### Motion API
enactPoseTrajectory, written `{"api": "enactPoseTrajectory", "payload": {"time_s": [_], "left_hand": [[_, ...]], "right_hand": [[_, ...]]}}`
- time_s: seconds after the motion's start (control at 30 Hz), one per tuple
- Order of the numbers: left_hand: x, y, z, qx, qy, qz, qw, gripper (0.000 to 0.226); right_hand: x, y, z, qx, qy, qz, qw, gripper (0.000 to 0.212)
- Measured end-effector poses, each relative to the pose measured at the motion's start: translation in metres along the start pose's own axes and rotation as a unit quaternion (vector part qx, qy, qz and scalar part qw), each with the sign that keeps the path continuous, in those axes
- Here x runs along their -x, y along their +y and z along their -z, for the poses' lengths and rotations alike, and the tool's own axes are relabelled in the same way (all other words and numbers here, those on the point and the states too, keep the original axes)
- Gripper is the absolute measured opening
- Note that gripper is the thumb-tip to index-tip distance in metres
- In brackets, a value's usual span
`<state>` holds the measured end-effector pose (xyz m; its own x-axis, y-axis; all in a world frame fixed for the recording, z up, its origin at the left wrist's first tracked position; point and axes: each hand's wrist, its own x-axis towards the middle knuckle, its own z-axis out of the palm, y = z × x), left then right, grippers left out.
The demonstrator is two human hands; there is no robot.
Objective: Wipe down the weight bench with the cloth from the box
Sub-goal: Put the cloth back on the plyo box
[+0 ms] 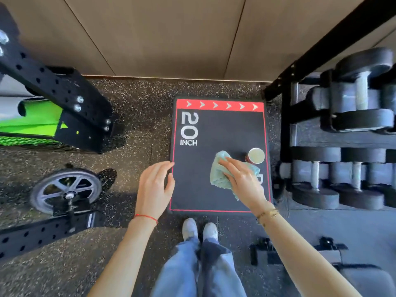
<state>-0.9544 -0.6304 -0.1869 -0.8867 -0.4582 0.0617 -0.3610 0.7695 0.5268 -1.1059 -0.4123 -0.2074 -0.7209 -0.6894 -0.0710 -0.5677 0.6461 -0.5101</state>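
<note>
The landmark is the black box (218, 133), a padded block edged in red with a red arrow band along its far side and "20 INCH" printed in silver on its top. It stands on dark speckled rubber flooring (139, 103), close to a tan panelled wall (171, 35) beyond its far side. The pale blue-green cloth (218, 170) lies crumpled on the top of the box, toward the near right part of it. The right hand (242, 181) rests on the cloth with fingers bent around its folds, grasping it; a thin bracelet sits on that wrist. Just beyond the right hand, near the right edge of the box, stands a small round can (256, 155) with a light lid. The left hand (154, 187) is released, fingers relaxed, its fingertips at the left edge of the box; a red thread circles that wrist. Right of the box a black rack (287, 129) carries rows of dumbbells (362, 91). Left of the box stands a black perforated steel frame (57, 86) with a green item behind it, and nearer, a spoked wheel (66, 189). On the near side of the box stand the person's 2 pale shoes (199, 230) below blue jeans. The black padded bench (364, 279) shows only partly, near and right of the box.
</note>
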Motion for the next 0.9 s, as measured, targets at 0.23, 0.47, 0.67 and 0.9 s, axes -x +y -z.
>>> {"api": "enactPoseTrajectory", "payload": {"time_s": [0.23, 0.47, 0.67, 0.9], "left_hand": [[-0.017, -0.028, -0.087, -0.007, -0.021, -0.033, 0.999, 0.031], [-0.007, -0.058, -0.164, -0.011, -0.018, -0.045, 0.999, 0.03], [0.003, -0.082, -0.206, -0.019, -0.018, -0.058, 0.998, 0.03], [0.006, -0.091, -0.213, -0.018, -0.023, -0.066, 0.997, 0.03]], "right_hand": [[-0.015, 0.071, -0.088, 0.039, 0.03, -0.004, 0.999, 0.049], [-0.013, 0.121, -0.176, 0.057, 0.033, -0.013, 0.998, 0.044], [-0.014, 0.15, -0.227, 0.056, 0.012, -0.019, 0.998, 0.054], [-0.012, 0.161, -0.255, 0.038, -0.041, -0.028, 0.998, 0.063]]}}
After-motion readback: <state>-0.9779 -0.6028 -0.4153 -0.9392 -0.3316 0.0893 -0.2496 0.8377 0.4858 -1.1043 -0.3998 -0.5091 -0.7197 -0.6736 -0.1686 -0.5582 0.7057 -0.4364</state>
